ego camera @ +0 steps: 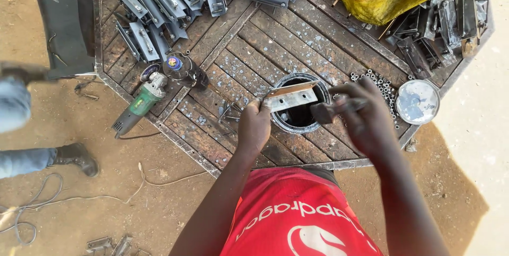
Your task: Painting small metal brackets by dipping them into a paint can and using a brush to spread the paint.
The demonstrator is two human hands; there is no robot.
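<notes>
Bare sandy ground (159, 192) lies all around, sunlit and pale at the right, with a broad shadow across the lower part. On it stands an octagonal work table (275, 33) of weathered wooden planks framed in rusty steel strips, speckled with pale spatter, with 1 round dark hole (298, 118) near its front edge. A thin grey cable (47, 203) loops over the dirt at the left. A dark flat mat (61, 28) lies beside the table's left edge.
</notes>
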